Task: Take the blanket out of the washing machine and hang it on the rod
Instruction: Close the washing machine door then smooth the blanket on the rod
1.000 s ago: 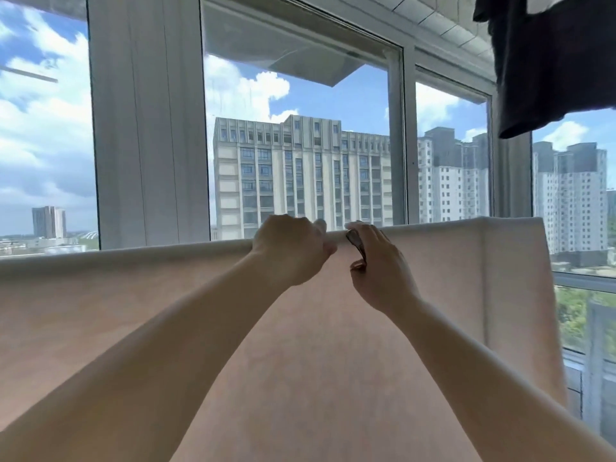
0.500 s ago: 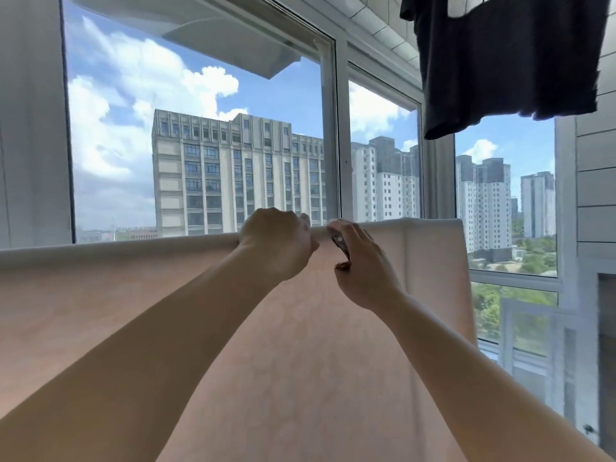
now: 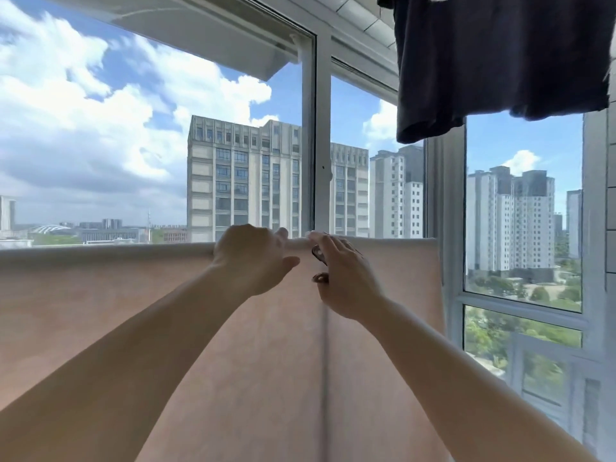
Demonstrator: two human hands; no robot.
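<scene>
The pink blanket hangs draped over the rod, spanning 9 to 3 o'clock. The left hand rests at its top fold, fingers relaxed. At 3 o'clock of it, the right hand pinches a dark clip. A dark garment hangs at 1 o'clock.

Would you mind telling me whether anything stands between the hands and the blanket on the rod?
Nothing visible does. The blanket is draped over the rod, with the left hand and right hand at its top fold. The dark garment hangs above, apart.
</scene>
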